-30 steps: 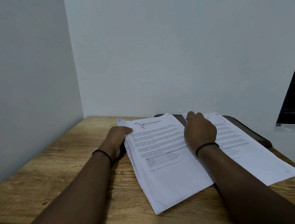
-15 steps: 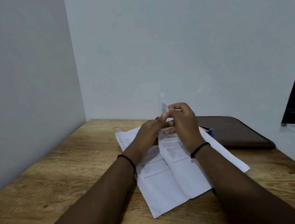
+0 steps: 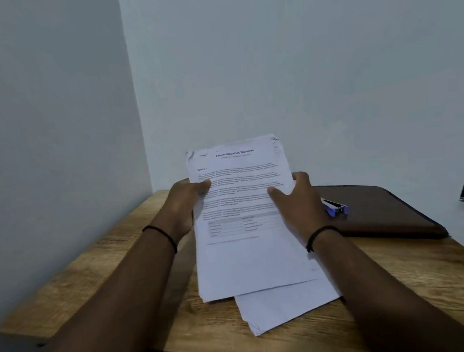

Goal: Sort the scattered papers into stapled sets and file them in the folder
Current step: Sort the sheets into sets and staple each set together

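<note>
Both hands now lift transcript stack [image 3: 243, 217] off surface [image 3: 93, 272], left hand [image 3: 184, 205] and right hand [image 3: 297, 201] fingers clamped on edges; stapler [image 3: 336, 208] on folder [image 3: 382, 210] beside stack: squaring before stapling.

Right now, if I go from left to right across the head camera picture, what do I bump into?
Left hand → held white printed paper sheets → right hand → small blue stapler → dark brown leather folder.

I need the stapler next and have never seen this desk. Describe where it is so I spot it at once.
Start at the wooden table and go to the dark brown folder lying flat at its far right. The small blue-purple stapler rests on the folder's left part, beside the right hand; nothing else there is brightly coloured.
</note>
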